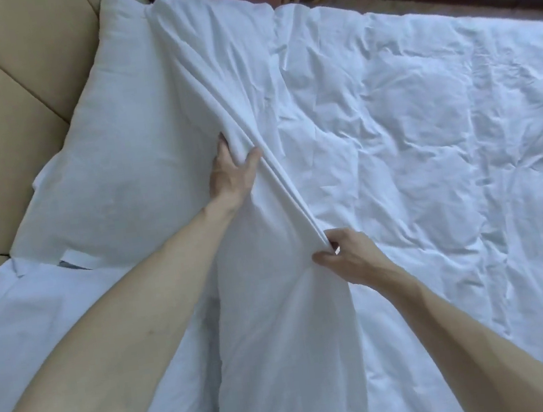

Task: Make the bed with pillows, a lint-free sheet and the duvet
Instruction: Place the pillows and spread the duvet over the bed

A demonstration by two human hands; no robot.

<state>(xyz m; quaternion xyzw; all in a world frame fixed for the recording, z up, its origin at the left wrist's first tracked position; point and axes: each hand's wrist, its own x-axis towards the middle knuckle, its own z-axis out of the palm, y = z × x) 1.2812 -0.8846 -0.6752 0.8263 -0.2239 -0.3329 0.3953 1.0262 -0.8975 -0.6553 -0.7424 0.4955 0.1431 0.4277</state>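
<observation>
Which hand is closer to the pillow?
The left hand, gripping the white fold right beside the pillow; the right hand pinches it farther off.

A plump white fabric pillow [100,152] lies at the far left of the bed, its long side leaning against the headboard. To the right a crumpled white duvet [446,155] is spread flat across the bed. Between them a long raised fold of white cloth [209,58] runs from far to near, its edge bunched in pleats; whether it is duvet or sheet cannot be told. The left hand [229,173] grips its middle and the right hand [349,257] pinches it nearer. Smooth white sheet [37,323] covers the near left.
</observation>
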